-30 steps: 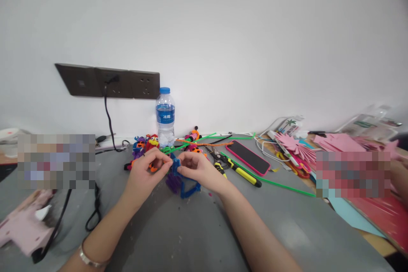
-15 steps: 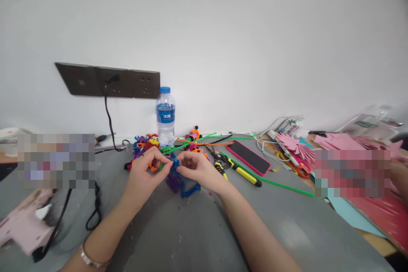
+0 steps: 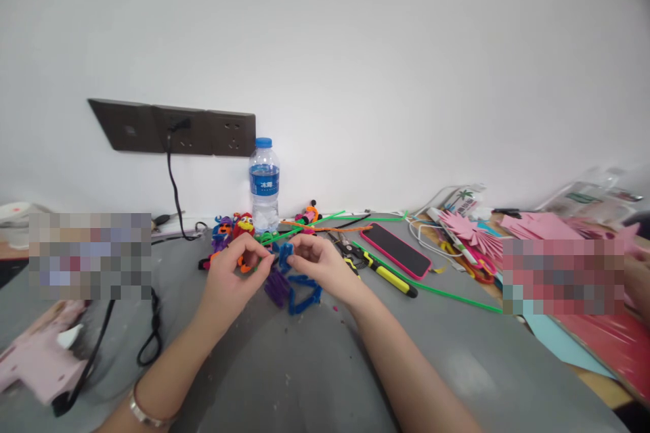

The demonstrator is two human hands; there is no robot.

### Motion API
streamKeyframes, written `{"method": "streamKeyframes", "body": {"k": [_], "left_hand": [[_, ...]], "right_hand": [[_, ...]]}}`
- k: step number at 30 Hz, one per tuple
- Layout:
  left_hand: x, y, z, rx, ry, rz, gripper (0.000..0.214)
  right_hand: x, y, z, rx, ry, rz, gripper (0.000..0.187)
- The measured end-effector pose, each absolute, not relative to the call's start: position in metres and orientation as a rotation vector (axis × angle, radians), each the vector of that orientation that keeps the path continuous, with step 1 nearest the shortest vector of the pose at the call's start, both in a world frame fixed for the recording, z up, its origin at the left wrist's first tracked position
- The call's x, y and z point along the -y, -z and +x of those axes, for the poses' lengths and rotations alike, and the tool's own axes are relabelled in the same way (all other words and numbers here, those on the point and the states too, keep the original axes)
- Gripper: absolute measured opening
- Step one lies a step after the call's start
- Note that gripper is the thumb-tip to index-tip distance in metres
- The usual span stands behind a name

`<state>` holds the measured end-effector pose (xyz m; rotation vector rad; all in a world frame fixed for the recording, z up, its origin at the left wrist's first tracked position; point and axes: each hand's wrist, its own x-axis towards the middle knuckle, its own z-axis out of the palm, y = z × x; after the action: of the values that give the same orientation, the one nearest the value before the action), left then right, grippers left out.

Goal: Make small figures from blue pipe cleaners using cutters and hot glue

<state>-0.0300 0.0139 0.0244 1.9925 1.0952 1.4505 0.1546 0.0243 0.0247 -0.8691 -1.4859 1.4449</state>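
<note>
My left hand (image 3: pixel 234 274) and my right hand (image 3: pixel 319 260) meet over the grey table (image 3: pixel 305 365), fingers pinched together. Between them is a small blue pipe-cleaner piece (image 3: pixel 285 254), held by my right fingertips and touched by my left. A green pipe cleaner end (image 3: pixel 265 241) runs past my left fingertips. Just below the hands lie a blue pipe-cleaner triangle (image 3: pixel 305 291) and a purple pipe-cleaner shape (image 3: pixel 277 287). A bracelet sits on my left wrist.
Behind the hands stand a water bottle (image 3: pixel 263 184) and colourful pipe-cleaner figures (image 3: pixel 232 226). Yellow-handled pliers (image 3: pixel 378 270), a pink-cased phone (image 3: pixel 397 250) and long green pipe cleaners (image 3: pixel 447 294) lie to the right. Pink paper cut-outs (image 3: pixel 472 233) are further right. A pink glue gun (image 3: pixel 35 362) and black cable (image 3: pixel 149 342) lie left.
My right hand has lifted the blue piece slightly up and away from the blue triangle, which now lies fully exposed on the table. My left hand has barely moved.
</note>
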Motion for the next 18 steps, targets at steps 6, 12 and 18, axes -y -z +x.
{"method": "streamKeyframes", "body": {"k": [6,12,18], "left_hand": [[-0.0163,-0.0251,-0.0293,-1.15,-1.371,1.873,0.013],[-0.0156,-0.0254,-0.0293,-1.121,-1.368,1.845,0.013],[-0.0189,-0.0221,-0.0294,-1.077,-1.288,1.757,0.015]], "right_hand": [[-0.0226,-0.0274,0.1532,1.522,-1.422,-0.892,0.039],[-0.0206,-0.0297,0.1526,1.544,-1.421,-0.899,0.039],[-0.0206,-0.0295,0.1528,1.56,-1.409,-0.919,0.038]]}}
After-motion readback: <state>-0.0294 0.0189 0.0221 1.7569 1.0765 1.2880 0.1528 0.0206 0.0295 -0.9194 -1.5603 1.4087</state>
